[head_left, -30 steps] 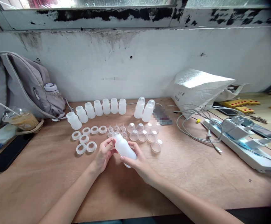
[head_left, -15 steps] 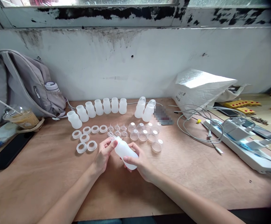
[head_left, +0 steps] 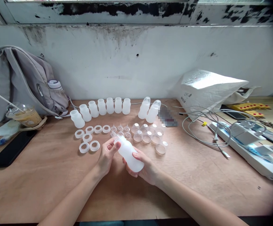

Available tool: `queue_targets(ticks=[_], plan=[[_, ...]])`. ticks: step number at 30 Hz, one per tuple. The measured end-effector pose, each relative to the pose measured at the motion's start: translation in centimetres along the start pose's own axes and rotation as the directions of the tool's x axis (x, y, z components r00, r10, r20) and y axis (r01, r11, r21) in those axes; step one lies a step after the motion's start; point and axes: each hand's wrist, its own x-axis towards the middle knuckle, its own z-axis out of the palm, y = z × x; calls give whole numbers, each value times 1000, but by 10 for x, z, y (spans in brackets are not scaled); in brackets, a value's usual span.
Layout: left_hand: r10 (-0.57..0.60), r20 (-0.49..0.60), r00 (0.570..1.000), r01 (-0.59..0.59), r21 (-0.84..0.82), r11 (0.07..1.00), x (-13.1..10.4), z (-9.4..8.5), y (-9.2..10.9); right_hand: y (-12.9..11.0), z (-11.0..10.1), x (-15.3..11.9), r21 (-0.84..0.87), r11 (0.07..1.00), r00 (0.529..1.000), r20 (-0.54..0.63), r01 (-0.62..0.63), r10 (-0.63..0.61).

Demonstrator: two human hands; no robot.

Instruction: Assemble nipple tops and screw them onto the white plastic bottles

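Note:
A frosted white baby bottle [head_left: 131, 155] is tilted in my hands, its neck up and to the left. My right hand [head_left: 144, 166] wraps round its lower body. With thumb and fingers, my left hand [head_left: 108, 152] grips the collar at the neck, where a clear nipple [head_left: 115, 135] sticks out; my fingers partly hide this end. Just beyond lie several loose clear nipples [head_left: 120, 127]. White collar rings [head_left: 94, 146] lie to their left, clear dome caps [head_left: 147, 137] to their right. Open bottle bodies [head_left: 109, 105] stand in a row behind, and two capped bottles [head_left: 144, 108] stand right of them.
On the left are a grey backpack [head_left: 23, 81], an iced drink cup [head_left: 25, 116] and a black phone [head_left: 13, 149]. To the right, a silvery bag [head_left: 209, 91], looped white cables [head_left: 188, 133] and a power strip [head_left: 249, 150] lie along the table. A wall closes off the back.
The view has shifted slightly, moving the scene a little to the right. Both hands keep their hold; the bottle has turned slightly in them, its base showing closer.

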Motion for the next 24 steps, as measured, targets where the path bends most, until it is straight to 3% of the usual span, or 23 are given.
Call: queue_targets(ticks=[4,7,10,14,17,21,24], plan=[[-99,113,989,100,-3,995,0,5,-8,-1,2,2,-67,994,989,-113,89,-96],[-88,70,994,86,27,996,-1,8,-13,-1,-1,3,-196,974,970,-188,116,-153],[-56,34,998,55,26,998,0,8,-14,-2,-4,5,-381,913,958,-177,144,-224],[-73,-2,997,73,-3,997,2,5,-13,-7,-12,6,-625,748,929,-96,223,-357],[-71,-40,997,71,-4,997,3,2,-13,-15,-24,1,-746,634,898,-115,205,-425],[-56,-93,994,57,8,998,4,-1,-14,-37,-42,-18,-921,370,757,-155,122,-635],[-60,-114,992,62,14,998,4,-1,-14,-54,-55,-35,-989,114,655,-145,-90,-742]])
